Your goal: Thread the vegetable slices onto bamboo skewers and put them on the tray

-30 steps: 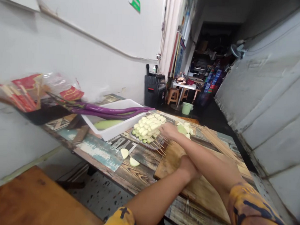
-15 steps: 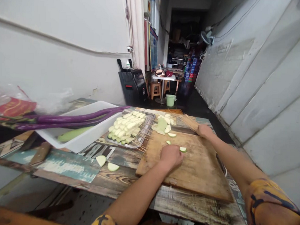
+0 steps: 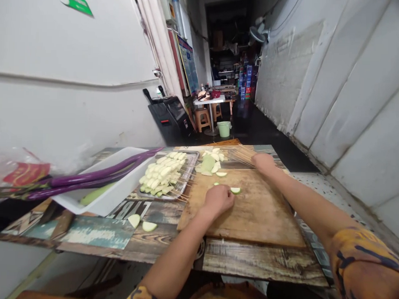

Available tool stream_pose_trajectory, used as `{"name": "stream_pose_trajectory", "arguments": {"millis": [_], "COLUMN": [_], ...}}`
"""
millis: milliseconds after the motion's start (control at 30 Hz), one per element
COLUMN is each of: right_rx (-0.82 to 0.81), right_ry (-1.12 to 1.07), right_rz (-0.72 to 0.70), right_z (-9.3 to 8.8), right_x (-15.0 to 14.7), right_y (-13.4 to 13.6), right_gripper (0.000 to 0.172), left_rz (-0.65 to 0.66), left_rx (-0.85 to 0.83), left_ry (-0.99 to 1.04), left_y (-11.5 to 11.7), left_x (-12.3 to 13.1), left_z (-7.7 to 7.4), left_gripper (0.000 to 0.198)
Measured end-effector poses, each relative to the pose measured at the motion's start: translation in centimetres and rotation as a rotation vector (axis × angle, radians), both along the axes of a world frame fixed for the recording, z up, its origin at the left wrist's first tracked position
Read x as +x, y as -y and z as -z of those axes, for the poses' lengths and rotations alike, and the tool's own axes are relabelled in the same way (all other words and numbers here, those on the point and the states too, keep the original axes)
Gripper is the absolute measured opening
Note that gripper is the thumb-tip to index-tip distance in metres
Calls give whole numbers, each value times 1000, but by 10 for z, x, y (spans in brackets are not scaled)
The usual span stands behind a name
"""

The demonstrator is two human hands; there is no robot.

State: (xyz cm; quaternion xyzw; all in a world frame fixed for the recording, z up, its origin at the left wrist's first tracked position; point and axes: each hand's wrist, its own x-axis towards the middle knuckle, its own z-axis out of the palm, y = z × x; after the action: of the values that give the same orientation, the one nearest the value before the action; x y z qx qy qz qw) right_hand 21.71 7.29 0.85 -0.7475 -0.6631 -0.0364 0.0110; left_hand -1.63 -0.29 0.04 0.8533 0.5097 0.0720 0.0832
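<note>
My left hand (image 3: 219, 200) rests over the wooden cutting board (image 3: 256, 217) with its fingers curled; what lies inside them is hidden. Right by its fingertips is a half-moon vegetable slice (image 3: 235, 190), pale with green skin, and a green bit peeks out behind the knuckles. At the board's far right corner, my right hand (image 3: 263, 163) is closed at the near end of a loose bundle of bamboo skewers (image 3: 247, 154). Left of the board, a metal tray (image 3: 195, 160) carries stacked skewered slices (image 3: 164, 172). More cut slices (image 3: 210, 163) are heaped beyond the board.
A white bin (image 3: 111, 203) holds long purple eggplants (image 3: 97, 174) and a green vegetable (image 3: 95, 196). Two loose slices (image 3: 149, 226) lie near the table's front edge. A plastic bag (image 3: 25, 171) is at far left. Beyond the table stand a black speaker-like box (image 3: 169, 120) and a green bucket (image 3: 224, 129).
The view has shifted, so the table sits slightly left and more floor shows at right. My right hand remains at the skewers, and my left hand stays beside the slice on the board.
</note>
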Motion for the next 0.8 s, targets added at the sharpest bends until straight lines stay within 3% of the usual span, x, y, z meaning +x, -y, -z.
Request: {"name": "stream_pose_trajectory", "arguments": {"millis": [133, 233, 400, 533, 700, 800], "right_rx": [233, 321, 354, 359, 325, 303], "right_ry": [-334, -626, -1047, -1274, -1467, -1567], "right_rz": [7, -23, 22, 58, 60, 61], "right_z": [-8, -2, 14, 15, 9, 8], "right_x": [-19, -43, -64, -63, -64, -65], "right_y": [24, 44, 66, 71, 74, 75], "right_gripper": [26, 30, 30, 28, 25, 25], "left_rz": [-52, -60, 38, 120, 189, 226], "left_rx": [91, 164, 213, 192, 160, 145], "left_ry": [-19, -97, -275, -299, -297, -141], "left_y": [-16, -34, -57, -70, -80, -79], "left_x": [-3, 3, 12, 10, 5, 0], "left_z": [-13, -19, -20, -22, -21, -16], "left_gripper": [30, 27, 30, 28, 27, 27]}}
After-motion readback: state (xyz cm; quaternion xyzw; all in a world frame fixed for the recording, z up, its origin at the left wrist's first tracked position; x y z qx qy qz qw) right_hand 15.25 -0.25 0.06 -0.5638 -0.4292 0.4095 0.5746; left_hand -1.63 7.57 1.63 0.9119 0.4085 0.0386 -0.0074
